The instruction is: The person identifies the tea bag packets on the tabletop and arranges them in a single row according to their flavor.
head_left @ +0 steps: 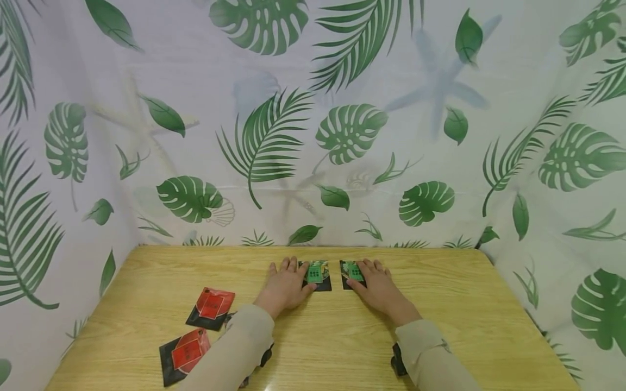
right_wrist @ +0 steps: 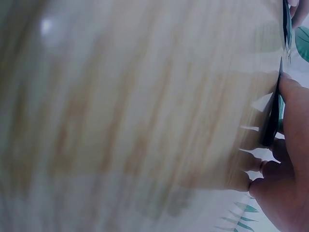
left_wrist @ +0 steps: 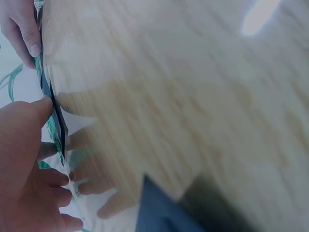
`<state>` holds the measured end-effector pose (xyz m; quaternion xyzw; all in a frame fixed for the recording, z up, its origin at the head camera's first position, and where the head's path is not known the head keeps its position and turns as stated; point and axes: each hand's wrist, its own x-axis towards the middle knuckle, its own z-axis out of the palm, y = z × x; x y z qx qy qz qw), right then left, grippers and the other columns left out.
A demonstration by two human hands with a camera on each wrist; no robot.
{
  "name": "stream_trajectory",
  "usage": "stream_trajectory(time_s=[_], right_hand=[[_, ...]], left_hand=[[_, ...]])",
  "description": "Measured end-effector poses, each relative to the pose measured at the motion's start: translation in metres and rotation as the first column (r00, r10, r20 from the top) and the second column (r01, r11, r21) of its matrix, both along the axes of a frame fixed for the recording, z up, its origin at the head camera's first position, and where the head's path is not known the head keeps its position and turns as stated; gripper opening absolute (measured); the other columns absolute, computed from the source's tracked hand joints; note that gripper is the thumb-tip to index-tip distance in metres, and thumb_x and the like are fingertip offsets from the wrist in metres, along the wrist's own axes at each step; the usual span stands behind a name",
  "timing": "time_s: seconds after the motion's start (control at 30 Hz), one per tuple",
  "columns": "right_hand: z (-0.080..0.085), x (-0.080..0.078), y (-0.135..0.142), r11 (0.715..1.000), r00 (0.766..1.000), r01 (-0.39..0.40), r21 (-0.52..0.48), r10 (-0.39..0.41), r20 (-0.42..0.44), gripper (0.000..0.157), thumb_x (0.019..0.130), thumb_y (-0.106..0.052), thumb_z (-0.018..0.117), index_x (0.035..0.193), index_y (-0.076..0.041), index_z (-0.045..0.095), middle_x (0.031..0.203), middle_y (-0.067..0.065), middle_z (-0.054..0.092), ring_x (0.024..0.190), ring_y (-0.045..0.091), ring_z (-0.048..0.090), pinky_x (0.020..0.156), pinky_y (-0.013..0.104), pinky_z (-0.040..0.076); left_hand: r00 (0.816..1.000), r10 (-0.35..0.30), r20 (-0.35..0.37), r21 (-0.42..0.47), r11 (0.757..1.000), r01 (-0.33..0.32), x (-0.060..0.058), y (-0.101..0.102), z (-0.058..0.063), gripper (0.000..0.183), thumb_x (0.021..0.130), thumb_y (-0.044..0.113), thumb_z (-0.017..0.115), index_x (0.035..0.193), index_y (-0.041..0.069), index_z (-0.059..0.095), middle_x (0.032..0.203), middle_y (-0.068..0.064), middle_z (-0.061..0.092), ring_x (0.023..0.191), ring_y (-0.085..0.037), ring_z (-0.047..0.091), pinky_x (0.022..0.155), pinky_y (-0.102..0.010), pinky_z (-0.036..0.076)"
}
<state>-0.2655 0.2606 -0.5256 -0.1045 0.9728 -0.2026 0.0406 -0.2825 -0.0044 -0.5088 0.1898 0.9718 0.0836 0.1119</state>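
Observation:
Near the table's far edge lie two small flat packets, green and black, side by side with a narrow gap between them. My left hand [head_left: 286, 287] rests on the outer side of the left green packet [head_left: 321, 273], its thumb near the lower edge and fingers spread. On the right green packet [head_left: 350, 270] my right hand [head_left: 382, 290] rests in a mirrored way, thumb low and fingers extended forward. Both wrist views show these packets edge-on, with the left thumb [left_wrist: 44, 108] and the right thumb [right_wrist: 288, 86] touching them.
Two red and black packets, an upper one [head_left: 211, 307] and a lower one [head_left: 186, 355], lie at the left on the wooden table [head_left: 337, 347]. More packets are partly hidden under the left sleeve [head_left: 239, 345]. Leaf-patterned cloth [head_left: 293, 217] surrounds the table's back and sides.

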Motion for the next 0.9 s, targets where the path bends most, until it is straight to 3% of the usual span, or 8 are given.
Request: stream_trajectory(time_s=[0.57,0.73,0.9], right_hand=[[-0.003,-0.003,0.0,1.0,1.0,0.005,0.004,-0.005,-0.002,0.069,0.11,-0.043,0.052,0.161,0.001,0.038,0.168,0.031,0.031,0.157,0.056,0.019,0.124,0.076,0.016],[-0.006,-0.003,0.001,1.0,1.0,0.0,0.002,0.0,0.001,0.071,0.111,-0.045,0.051,0.162,0.001,0.036,0.169,0.03,0.029,0.158,0.055,0.017,0.124,0.076,0.014],[-0.007,-0.003,0.001,1.0,1.0,0.01,0.0,-0.01,0.014,0.071,0.111,-0.044,0.051,0.163,0.001,0.035,0.169,0.03,0.028,0.159,0.054,0.016,0.125,0.076,0.013]], left_hand=[[1.0,0.006,0.003,0.019,1.0,-0.006,-0.002,0.006,-0.002,0.073,0.108,0.061,0.043,0.168,0.02,0.032,0.174,-0.021,0.023,0.163,-0.041,0.021,0.129,-0.065,0.02],[1.0,0.01,0.0,0.044,0.999,-0.01,-0.001,0.002,0.002,0.071,0.109,0.059,0.045,0.167,0.02,0.033,0.174,-0.022,0.024,0.162,-0.043,0.023,0.128,-0.067,0.021],[1.0,-0.025,0.0,0.078,0.997,0.025,0.001,-0.01,-0.001,0.071,0.109,0.057,0.046,0.168,0.02,0.033,0.173,-0.024,0.024,0.161,-0.046,0.023,0.127,-0.071,0.02]])
